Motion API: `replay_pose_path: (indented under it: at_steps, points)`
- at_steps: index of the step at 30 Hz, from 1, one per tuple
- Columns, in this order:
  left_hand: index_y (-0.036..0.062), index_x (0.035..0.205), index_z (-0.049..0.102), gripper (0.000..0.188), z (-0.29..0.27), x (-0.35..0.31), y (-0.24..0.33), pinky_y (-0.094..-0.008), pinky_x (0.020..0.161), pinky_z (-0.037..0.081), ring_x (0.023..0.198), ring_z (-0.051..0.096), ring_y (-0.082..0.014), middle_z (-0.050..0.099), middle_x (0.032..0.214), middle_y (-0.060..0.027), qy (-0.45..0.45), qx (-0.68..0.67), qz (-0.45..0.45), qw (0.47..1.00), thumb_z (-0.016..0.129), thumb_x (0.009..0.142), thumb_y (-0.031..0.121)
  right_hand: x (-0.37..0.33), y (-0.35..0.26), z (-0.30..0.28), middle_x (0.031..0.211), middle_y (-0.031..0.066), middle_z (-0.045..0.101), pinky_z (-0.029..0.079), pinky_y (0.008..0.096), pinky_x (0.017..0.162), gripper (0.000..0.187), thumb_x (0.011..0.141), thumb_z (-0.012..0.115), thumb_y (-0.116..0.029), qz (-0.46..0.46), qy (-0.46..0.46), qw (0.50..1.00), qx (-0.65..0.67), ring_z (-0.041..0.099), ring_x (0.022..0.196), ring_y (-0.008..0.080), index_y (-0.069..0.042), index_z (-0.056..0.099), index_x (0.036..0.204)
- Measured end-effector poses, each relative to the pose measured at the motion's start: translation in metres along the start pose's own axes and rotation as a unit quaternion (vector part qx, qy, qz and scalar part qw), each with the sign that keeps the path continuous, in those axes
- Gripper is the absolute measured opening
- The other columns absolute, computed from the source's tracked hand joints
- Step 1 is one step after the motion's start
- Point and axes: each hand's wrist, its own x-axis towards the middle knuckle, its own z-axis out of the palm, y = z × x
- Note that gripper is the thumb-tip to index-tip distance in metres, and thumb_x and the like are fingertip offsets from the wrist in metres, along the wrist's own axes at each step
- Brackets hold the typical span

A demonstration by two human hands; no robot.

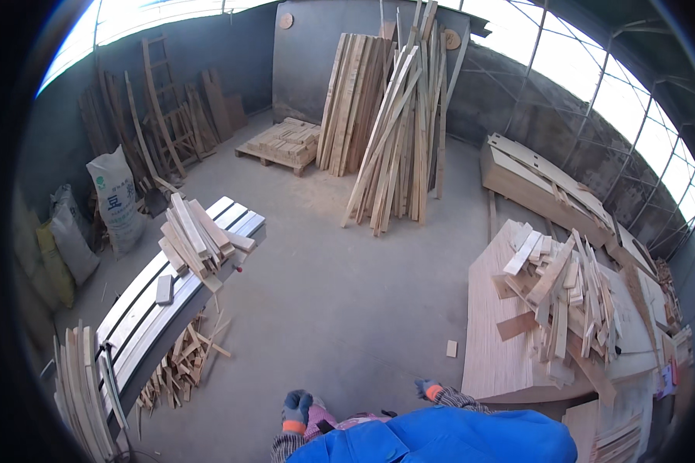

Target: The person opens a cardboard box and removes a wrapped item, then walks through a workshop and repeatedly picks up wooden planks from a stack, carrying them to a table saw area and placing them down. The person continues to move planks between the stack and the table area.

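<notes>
While both gloved hands are hanging low at the bottom edge, holding nothing, the stock is lying around them as follows.

Far left: sacks (pixel 116 202) are leaning against the wall, beside a ladder (pixel 162 108) and loose poles.

Left: a long metal desk (pixel 143 309) is carrying a bundle of short slats (pixel 197 235) and one small block (pixel 164 289). The slats are looking light, stiff and rough-sawn, probably splintery; a grip around the middle of a few at a time, gloves on, would suit. More offcuts (pixel 179 366) are lying on the floor under the desk, and thin strips (pixel 77 386) are standing at its near end.

Centre: the left hand (pixel 296 409) is showing curled fingers in a blue and orange glove; the right hand (pixel 431 390) is showing only partly, its fingers loosely bent, and how far open I cannot tell. Both are well apart from any wood. A pallet (pixel 282 143) and tall planks (pixel 394 123) are standing at the back wall.

Right: a plywood sheet (pixel 490 339) is bearing a loose heap of slats (pixel 567 297), nearest the right hand, likely to slide if pulled from below. One chip (pixel 451 349) is lying beside it.

Floor: bare concrete, dusty. Room: a shed, daylight coming through the roof.
</notes>
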Motion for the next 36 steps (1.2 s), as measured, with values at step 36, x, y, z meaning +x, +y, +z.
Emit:
replay_pose_path:
  at_steps: [36]
  points:
    - [0.0017, 0.101, 0.058, 0.019, 0.116, 0.827, 0.145, -0.0283, 0.066, 0.048, 0.070, 0.057, -0.0136, 0.062, 0.080, -0.0060, 0.082, -0.047, -0.025, 0.995, 0.063, 0.087, 0.013, 0.568, -0.755, 0.062, 0.086, 0.0118, 0.068, 0.050, 0.0300, 0.056, 0.022, 0.092, 0.061, -0.021, -0.419, 0.014, 0.908, 0.020, 0.063, 0.065, 0.0188, -0.002, 0.065, 0.103]
